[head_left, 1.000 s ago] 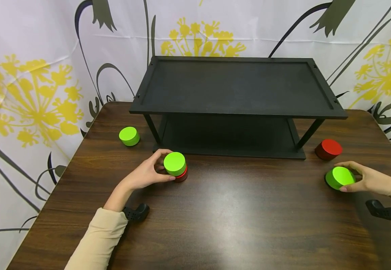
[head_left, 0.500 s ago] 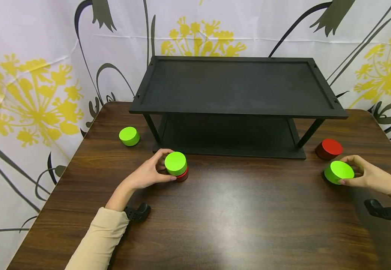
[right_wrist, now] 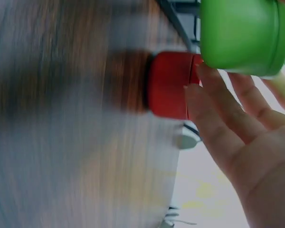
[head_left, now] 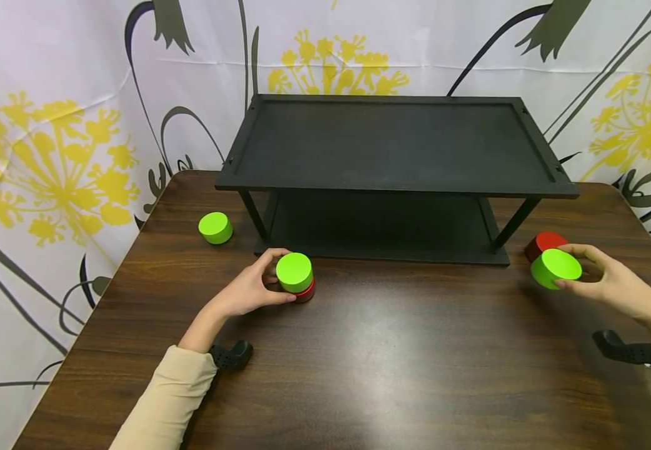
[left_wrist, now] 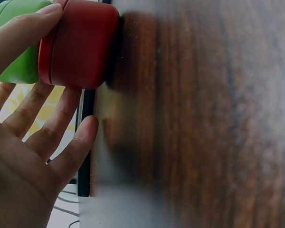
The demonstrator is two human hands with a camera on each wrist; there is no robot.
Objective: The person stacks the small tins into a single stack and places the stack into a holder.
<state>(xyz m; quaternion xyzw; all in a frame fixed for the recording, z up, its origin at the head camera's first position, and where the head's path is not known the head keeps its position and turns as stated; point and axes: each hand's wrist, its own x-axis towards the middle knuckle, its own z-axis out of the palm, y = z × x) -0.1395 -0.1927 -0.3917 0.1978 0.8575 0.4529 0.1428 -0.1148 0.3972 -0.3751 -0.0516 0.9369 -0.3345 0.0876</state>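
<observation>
At left centre, a green round container [head_left: 294,270] stands on a red round container [head_left: 305,295]. My left hand [head_left: 247,290] grips this stack from the left; in the left wrist view the thumb tip lies at the red container's lid [left_wrist: 46,57], across the green one. Over the right side, my right hand [head_left: 612,281] holds another green round container [head_left: 556,269] between thumb and fingers, raised off the table. Just behind it a lidded red round container [right_wrist: 170,85] rests on the wood, partly hidden in the head view.
A black two-tier shelf [head_left: 393,144] stands at the table's back, its posts at both ends. Another green container [head_left: 215,228] sits left of it. Dark wooden table [head_left: 393,362] spreads in front, with a flower-patterned curtain [head_left: 61,162] behind.
My right hand has lifted its green container off the table and carried it back and left to the red container. The left hand and its stack have shifted slightly right.
</observation>
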